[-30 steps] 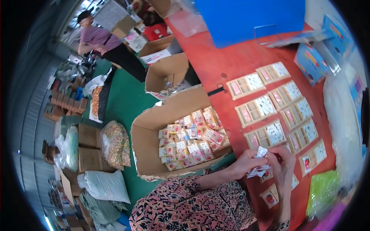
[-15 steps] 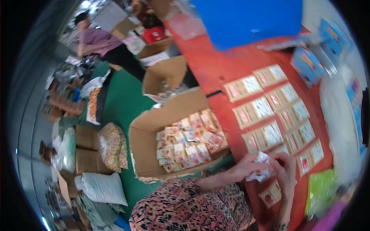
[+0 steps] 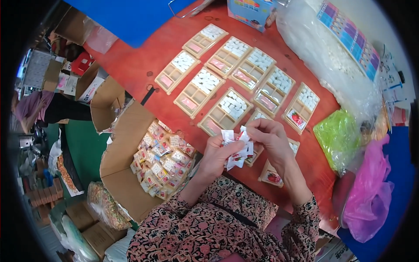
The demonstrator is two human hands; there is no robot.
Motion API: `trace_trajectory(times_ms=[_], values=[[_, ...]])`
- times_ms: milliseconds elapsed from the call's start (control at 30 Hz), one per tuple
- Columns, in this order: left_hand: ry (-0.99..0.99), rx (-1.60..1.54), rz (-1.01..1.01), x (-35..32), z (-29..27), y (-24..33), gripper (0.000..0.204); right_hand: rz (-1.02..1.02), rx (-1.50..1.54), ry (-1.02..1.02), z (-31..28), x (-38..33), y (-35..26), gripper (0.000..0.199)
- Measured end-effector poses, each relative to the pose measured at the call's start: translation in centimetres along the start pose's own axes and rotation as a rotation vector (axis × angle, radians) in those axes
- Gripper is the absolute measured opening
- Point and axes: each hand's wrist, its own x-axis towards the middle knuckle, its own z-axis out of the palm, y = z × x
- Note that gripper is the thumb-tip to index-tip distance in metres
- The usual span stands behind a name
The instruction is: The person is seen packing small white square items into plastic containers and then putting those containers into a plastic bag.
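Observation:
My left hand [image 3: 214,156] is closed around a bunch of small white packets [image 3: 238,153] with red print. Thumb and fingers of my right hand [image 3: 271,136] pinch at the right edge of this bunch; whether a single packet is between them is too small to tell. Beneath my hands lies a partly hidden beige compartment tray [image 3: 261,115]. Several similar trays [image 3: 199,91] stand in rows beyond, with white pieces at one end and mostly a pink piece at the other. Strawberry-printed packets show in the tray [image 3: 298,114] to the right and the near tray [image 3: 271,175].
A cardboard box [image 3: 124,150] of filled small packages stands left of the red table [image 3: 144,70]. On the right lie a large clear bag of white pieces [image 3: 307,48], a green plastic bag [image 3: 336,137] and a pink bag [image 3: 369,196]. A person [image 3: 35,107] is far left.
The view has swung to the right, so the trays and box appear further left. My hands, earlier close together over the crumpled-looking white bunch, now hold it spread between them.

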Motion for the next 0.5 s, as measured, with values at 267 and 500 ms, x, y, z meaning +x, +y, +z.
trace_trajectory(times_ms=[267, 500], values=[[0.025, 0.045, -0.002, -0.1, -1.1, -0.3, 0.016, -0.036, -0.071, -0.010, -0.3, 0.4, 0.2, 0.011], [0.000, 0.041, -0.066, 0.0, -1.3, -0.2, 0.015, -0.227, -0.444, -0.024, -1.1, 0.2, -0.5, 0.010]])
